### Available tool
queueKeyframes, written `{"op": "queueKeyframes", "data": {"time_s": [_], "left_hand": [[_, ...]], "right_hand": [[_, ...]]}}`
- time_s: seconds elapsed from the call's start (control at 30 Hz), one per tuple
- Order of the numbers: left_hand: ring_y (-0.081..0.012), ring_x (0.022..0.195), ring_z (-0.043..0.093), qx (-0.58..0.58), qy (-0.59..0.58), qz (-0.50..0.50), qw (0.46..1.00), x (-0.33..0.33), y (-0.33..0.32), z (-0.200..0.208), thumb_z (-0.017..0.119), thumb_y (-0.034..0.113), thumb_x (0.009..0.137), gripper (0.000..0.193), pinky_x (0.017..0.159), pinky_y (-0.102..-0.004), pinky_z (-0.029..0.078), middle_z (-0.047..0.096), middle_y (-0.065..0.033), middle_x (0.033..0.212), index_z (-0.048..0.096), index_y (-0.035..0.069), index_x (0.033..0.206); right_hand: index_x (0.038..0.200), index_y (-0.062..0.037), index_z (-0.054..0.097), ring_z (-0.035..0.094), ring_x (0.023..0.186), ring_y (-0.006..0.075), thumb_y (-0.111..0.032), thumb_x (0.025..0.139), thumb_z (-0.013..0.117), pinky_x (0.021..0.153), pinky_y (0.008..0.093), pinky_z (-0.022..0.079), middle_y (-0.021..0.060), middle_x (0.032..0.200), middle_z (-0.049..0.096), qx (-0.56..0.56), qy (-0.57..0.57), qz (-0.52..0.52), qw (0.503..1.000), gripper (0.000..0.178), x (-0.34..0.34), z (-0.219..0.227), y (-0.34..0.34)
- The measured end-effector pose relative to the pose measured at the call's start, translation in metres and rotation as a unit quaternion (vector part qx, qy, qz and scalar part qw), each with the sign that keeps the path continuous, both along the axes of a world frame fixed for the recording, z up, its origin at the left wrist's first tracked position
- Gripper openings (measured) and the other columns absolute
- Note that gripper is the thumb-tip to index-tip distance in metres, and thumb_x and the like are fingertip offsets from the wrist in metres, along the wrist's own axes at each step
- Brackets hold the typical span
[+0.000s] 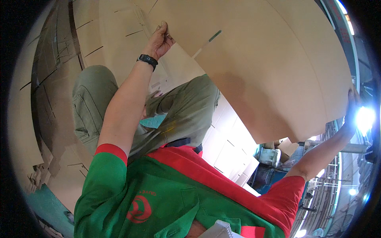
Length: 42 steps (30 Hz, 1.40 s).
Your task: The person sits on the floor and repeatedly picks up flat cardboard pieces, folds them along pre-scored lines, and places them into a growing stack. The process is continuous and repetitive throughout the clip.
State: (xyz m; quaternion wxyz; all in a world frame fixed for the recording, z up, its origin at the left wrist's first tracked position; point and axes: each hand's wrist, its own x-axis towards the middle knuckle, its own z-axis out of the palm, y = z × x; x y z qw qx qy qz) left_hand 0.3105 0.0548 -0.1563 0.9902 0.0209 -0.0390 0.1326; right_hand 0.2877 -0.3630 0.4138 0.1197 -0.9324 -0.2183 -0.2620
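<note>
A large flat brown cardboard sheet [262,63] is held up in front of me, tilted, with a narrow slot cut through it and a faint crease running across. My left hand [160,41], below a dark wristwatch [147,60], pinches the sheet's left edge, thumb uppermost. At the far right edge, my right hand [353,103] grips the same sheet with the arm stretched out. Its fingers are partly lost in shadow and the glare of a lamp. Beneath the raised sheet lie more cardboard sheets [107,39] with slits cut in them.
My bent legs in olive trousers [178,107] are between the sheets. Further cardboard [55,79] is layered at the left, beside a green surface [51,206]. Behind my right arm are a pale container [270,157], loose cardboard pieces [287,147] and bright lamps [364,119].
</note>
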Motion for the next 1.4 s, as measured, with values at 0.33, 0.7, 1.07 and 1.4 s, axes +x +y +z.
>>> {"op": "queueKeyframes", "data": {"time_s": [0.33, 0.7, 1.07, 1.4], "left_hand": [[-0.0163, 0.086, 0.064, 0.027, 0.026, -0.01, 0.999, -0.032, -0.008, 0.034, 0.045, 0.029, 0.101, 0.023, 0.08, -0.0313, 0.057, 0.063, -0.0042, 0.105, 0.052, 0.01, 0.112], [-0.0156, 0.084, 0.065, 0.047, -0.065, -0.035, 0.996, -0.03, -0.028, 0.027, 0.05, 0.031, 0.099, 0.023, 0.077, -0.0345, 0.058, 0.064, -0.0028, 0.101, 0.053, 0.011, 0.11], [-0.0166, 0.088, 0.066, 0.043, -0.065, -0.047, 0.996, -0.045, -0.051, 0.051, 0.046, 0.029, 0.101, 0.018, 0.085, -0.0394, 0.057, 0.065, -0.0007, 0.103, 0.055, 0.014, 0.104], [-0.0231, 0.106, 0.063, -0.03, -0.11, -0.074, 0.991, -0.027, -0.045, 0.014, 0.047, 0.042, 0.099, 0.038, 0.094, -0.0453, 0.051, 0.061, -0.0075, 0.117, 0.049, 0.012, 0.123]], "right_hand": [[0.13, 0.0012, 0.053, 0.05, 0.117, 0.0212, -0.027, 0.097, 0.052, 0.104, 0.0339, 0.035, 0.0105, 0.125, 0.057, 0.031, 0.097, 0.036, 0.994, 0.043, -0.031, -0.015, -0.021], [0.121, 0.0061, 0.058, 0.054, 0.108, 0.0223, -0.034, 0.09, 0.061, 0.097, 0.0349, 0.039, 0.0141, 0.113, 0.061, 0.015, -0.027, -0.036, 0.999, 0.05, -0.05, -0.015, -0.06], [0.124, 0.0064, 0.057, 0.057, 0.102, 0.016, -0.026, 0.091, 0.064, 0.093, 0.0315, 0.043, 0.0098, 0.113, 0.064, 0.056, 0.059, 0.073, 0.994, 0.047, -0.089, -0.013, -0.062], [0.12, 0.0056, 0.06, 0.057, 0.097, 0.0133, -0.028, 0.092, 0.063, 0.089, 0.0283, 0.044, 0.0063, 0.106, 0.066, 0.082, 0.104, 0.043, 0.99, 0.043, -0.108, -0.001, -0.091]]}}
